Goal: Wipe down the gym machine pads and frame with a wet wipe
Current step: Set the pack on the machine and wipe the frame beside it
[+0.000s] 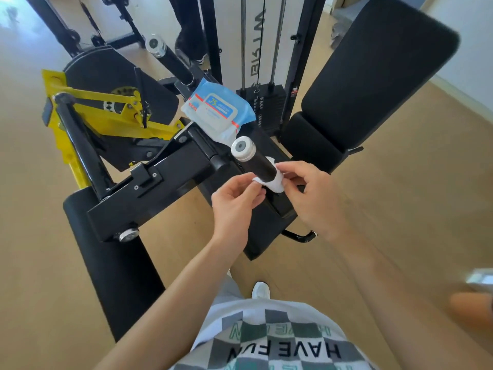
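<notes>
Frame work, I'd say: left hand [234,202] and right hand [313,194] pinch the wet wipe [276,183] round the handle [260,165] (pack [216,111] just behind); next, twist toward its cap [243,148].

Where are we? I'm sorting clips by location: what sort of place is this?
Probably a gym or workout room: a weight stack, a black padded backrest, and a grip handle wrapped in a wet wipe.

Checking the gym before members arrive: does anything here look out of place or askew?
Only the wipes pack: it lies tilted on the machine's black frame behind the handle, overhanging, so it could slide off. No spills or damage show.
</notes>
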`<state>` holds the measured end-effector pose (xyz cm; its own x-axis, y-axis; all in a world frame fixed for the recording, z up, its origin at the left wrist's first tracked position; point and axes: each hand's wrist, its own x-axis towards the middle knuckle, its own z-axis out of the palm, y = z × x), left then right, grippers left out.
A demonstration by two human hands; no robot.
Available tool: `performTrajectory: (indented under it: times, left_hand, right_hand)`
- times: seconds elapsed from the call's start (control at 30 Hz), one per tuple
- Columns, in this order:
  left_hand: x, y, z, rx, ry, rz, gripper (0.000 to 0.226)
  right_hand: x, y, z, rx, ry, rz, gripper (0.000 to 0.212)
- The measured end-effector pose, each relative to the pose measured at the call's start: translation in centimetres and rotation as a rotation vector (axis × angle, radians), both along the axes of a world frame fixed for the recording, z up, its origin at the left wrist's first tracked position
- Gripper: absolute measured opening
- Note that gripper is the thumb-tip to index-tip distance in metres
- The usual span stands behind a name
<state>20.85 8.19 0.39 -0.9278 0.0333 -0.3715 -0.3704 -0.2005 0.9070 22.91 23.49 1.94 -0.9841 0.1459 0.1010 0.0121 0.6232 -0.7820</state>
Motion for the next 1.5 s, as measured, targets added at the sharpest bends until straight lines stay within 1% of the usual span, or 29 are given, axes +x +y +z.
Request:
performTrajectory:
  times: [0.2, 0.3, 0.4, 0.5, 0.63, 0.73, 0.83, 0.97, 1.03, 1.13, 1.23, 1.3, 1.4, 1.5]
  left_hand:
    - [-0.6, -1.5, 2.3, 0.192, 0.16, 0.122, 0.017]
    - [-0.8, -2.0, 3.3, 0.235, 0.262, 0.162, 0.016]
    - [-0.8, -1.8, 3.2, 0.207, 0.286, 0.139, 0.019]
    - [-0.6, -1.2, 2.2, 0.138, 0.236, 0.065, 0.023]
    - [-0.1, -0.6, 1.0, 0.037, 0.161, -0.043, 0.022]
    - [0.1, -0.3, 1.0, 0.002, 0.114, -0.059, 0.02]
    - [-0.4, -0.7, 1.7, 0.006, 0.151, -0.03, 0.019]
    - [-1.3, -2.2, 3.1, 0.095, 0.254, 0.05, 0.02]
    - [-1.3, -2.6, 3.4, 0.134, 0.297, 0.049, 0.023]
    - [-0.8, -2.5, 2.9, 0.142, 0.279, 0.017, 0.02]
    - [-0.1, -1.9, 1.7, 0.087, 0.22, -0.065, 0.021]
    - [0.4, -1.3, 1.1, 0.015, 0.203, -0.113, 0.02]
    - [0.8, -0.5, 0.4, -0.044, 0.154, -0.08, 0.014]
    - [1.5, 0.0, -0.2, -0.102, 0.125, -0.084, 0.005]
  right_hand:
    - [-1.2, -1.2, 2.8, -0.121, 0.118, 0.112, 0.032]
    - [-1.6, -1.9, 3.7, -0.18, 0.198, 0.17, 0.033]
    - [-1.9, -1.9, 2.9, -0.121, 0.207, 0.191, 0.037]
    - [-1.7, -1.1, 1.4, -0.056, 0.147, 0.187, 0.038]
    - [-1.3, 0.5, -0.2, 0.0, 0.08, 0.163, 0.038]
    - [-1.0, 1.0, -0.7, 0.025, 0.048, 0.146, 0.037]
    - [-1.4, 0.6, 0.2, 0.009, 0.062, 0.171, 0.036]
    - [-2.0, -0.8, 2.5, -0.062, 0.116, 0.217, 0.038]
    - [-2.0, -1.6, 3.2, -0.097, 0.139, 0.221, 0.041]
    - [-1.7, -2.1, 2.8, -0.077, 0.125, 0.184, 0.047]
    - [-1.1, -1.3, 1.2, 0.006, 0.073, 0.113, 0.045]
    - [-0.4, -0.7, 0.2, 0.053, 0.025, 0.052, 0.04]
    - [0.9, -0.1, -0.8, 0.076, 0.035, -0.058, 0.029]
    - [2.1, -0.2, -1.1, 0.007, -0.014, -0.127, 0.013]
